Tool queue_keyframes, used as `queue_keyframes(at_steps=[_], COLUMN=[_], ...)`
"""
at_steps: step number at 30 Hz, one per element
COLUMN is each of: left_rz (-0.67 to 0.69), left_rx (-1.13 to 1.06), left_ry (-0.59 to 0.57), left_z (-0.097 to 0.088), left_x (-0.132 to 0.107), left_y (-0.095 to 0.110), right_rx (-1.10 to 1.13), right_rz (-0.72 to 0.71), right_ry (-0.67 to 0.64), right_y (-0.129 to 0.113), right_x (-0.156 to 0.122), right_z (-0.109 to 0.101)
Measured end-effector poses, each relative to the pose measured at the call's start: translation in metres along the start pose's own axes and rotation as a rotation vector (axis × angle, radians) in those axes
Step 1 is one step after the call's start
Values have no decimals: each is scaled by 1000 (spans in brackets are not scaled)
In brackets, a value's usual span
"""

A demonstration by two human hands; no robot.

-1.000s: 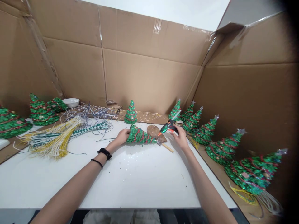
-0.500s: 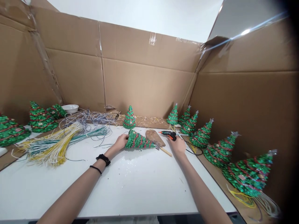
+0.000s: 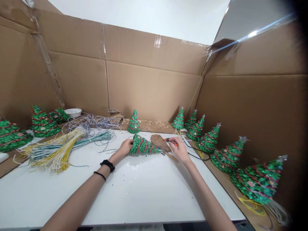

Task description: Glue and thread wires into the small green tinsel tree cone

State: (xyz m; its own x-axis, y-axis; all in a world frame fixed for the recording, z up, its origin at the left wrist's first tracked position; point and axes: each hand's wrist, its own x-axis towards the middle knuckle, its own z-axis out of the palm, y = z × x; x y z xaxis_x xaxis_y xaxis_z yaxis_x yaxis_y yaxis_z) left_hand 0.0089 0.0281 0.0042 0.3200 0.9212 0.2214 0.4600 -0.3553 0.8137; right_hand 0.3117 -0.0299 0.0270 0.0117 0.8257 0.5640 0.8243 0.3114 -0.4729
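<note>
A small green tinsel Christmas tree (image 3: 143, 145) with red garland lies on its side on the white table, its silver star tip pointing right. My left hand (image 3: 125, 147) is closed around the base end of this tree. My right hand (image 3: 180, 150) is wrapped round a black and orange glue gun (image 3: 166, 140), and hides most of it. The orange nozzle points left, over a flat brown board (image 3: 157, 141). Beside the star, a wooden stick (image 3: 171, 156) lies on the table, partly under my right hand.
Several finished-looking trees (image 3: 227, 154) line the right edge, and another tree (image 3: 134, 122) stands upright at the back. On the left lie bundled yellow, white and green wires (image 3: 64, 147), a white bowl (image 3: 73, 112) and more trees (image 3: 43, 123). Cardboard walls (image 3: 154, 86) enclose the table.
My right hand has closed round the glue gun and shifted slightly left and up, taking the gun with it. My left hand and the lying tree have stayed in place.
</note>
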Motion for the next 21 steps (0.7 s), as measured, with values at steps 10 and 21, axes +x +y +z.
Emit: queue_keyframes(at_steps=[10,21], left_rz=[1,15], left_rx=[19,30], left_ry=[-5,-8], left_z=[1,-1], left_x=[4,5], left_y=[-9,-10], right_rx=[136,98], right_rz=[-166,-190], right_ry=[-282,-240], right_y=[-16,-18], right_x=[-11,-11], right_z=[4,13])
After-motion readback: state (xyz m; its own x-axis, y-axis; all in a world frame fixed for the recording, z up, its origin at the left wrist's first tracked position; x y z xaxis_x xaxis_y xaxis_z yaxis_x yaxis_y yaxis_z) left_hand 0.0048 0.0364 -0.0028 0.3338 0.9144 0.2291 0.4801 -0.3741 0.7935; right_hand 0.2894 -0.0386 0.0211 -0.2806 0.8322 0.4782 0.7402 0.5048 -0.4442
